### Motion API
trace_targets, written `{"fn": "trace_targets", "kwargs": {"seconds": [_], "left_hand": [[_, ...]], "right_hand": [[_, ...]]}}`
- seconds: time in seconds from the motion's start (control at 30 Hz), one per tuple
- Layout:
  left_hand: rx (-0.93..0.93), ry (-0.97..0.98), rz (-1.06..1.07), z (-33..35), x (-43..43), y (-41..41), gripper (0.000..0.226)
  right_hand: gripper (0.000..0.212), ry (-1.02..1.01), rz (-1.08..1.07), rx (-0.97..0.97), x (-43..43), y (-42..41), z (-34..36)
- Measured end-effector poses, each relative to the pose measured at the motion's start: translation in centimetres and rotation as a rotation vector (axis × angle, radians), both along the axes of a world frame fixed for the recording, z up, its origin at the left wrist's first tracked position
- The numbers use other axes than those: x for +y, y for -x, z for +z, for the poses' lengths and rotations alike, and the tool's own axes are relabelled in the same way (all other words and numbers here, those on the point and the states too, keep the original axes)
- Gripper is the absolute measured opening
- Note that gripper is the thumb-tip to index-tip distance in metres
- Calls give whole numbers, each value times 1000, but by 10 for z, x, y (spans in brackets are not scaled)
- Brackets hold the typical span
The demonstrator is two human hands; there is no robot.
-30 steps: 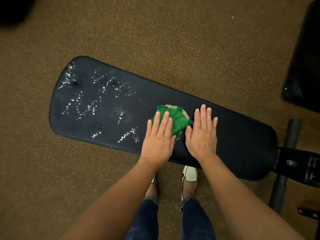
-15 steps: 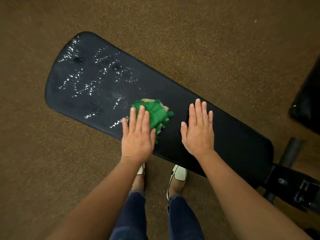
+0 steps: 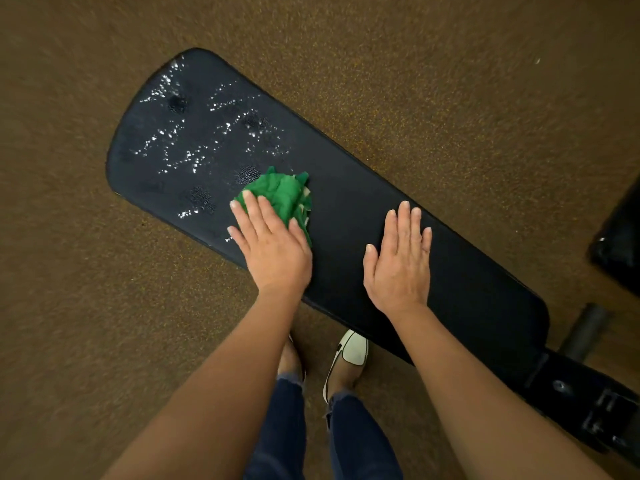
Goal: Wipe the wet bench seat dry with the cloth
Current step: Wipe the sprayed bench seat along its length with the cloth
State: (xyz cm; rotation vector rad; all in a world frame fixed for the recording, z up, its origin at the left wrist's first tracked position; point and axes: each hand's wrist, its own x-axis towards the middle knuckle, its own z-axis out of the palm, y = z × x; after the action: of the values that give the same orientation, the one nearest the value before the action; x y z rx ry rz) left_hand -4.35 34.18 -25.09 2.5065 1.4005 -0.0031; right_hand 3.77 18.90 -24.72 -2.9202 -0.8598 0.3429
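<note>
Left hand (image 3: 273,251) flat, pressing cloth (image 3: 281,194) — right hand (image 3: 398,261) flat on bench seat (image 3: 467,289).

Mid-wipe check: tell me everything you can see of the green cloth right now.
The cloth is green, soft-looking fabric, bunched into a crumpled wad, with pale cream patches showing along one edge. It lies on the black bench seat, at the edge of the glinting water droplets. The left hand presses flat on its near part with straight fingers, hiding that part. The right hand rests on the seat, apart from it.
</note>
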Motion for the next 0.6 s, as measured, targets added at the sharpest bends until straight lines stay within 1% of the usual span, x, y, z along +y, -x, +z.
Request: {"fn": "trace_targets", "kwargs": {"seconds": [0.03,0.07,0.13,0.2,0.23,0.27,0.33,0.37,0.4,0.43,0.47,0.57,0.6], "left_hand": [[-14,13,15,2,-8,-4,60],[-30,18,-39,3,-20,-1,60],[-41,55,-212,4,-49,21,61],[-34,70,-288,1,-56,47,62],[-45,62,-247,-2,-49,52,63],[-62,46,-150,-4,-38,50,64],[-110,31,140,-2,-14,31,64],[-131,53,287,-2,-5,20,64],[-140,84,383,0,-3,9,65],[-145,105,419,1,-8,3,65],[-145,108,390,1,-21,2,64],[-119,95,149,2,-71,18,64],[-135,87,122,0,-76,23,65]], "right_hand": [[67,-2,0,-1,0,0,0],[67,-4,0,-1,0,0,0],[67,-12,1,4,0,0,-1],[67,-13,3,8,0,0,-1],[67,-9,5,5,0,0,-1],[67,-3,5,2,0,0,0],[67,13,4,-5,0,0,1],[66,18,4,-12,0,0,1],[66,21,3,-17,1,0,1],[65,24,2,-18,1,1,1],[66,24,0,-20,1,1,1],[67,19,-8,-22,3,2,0],[67,23,-10,-19,3,2,0]]}}
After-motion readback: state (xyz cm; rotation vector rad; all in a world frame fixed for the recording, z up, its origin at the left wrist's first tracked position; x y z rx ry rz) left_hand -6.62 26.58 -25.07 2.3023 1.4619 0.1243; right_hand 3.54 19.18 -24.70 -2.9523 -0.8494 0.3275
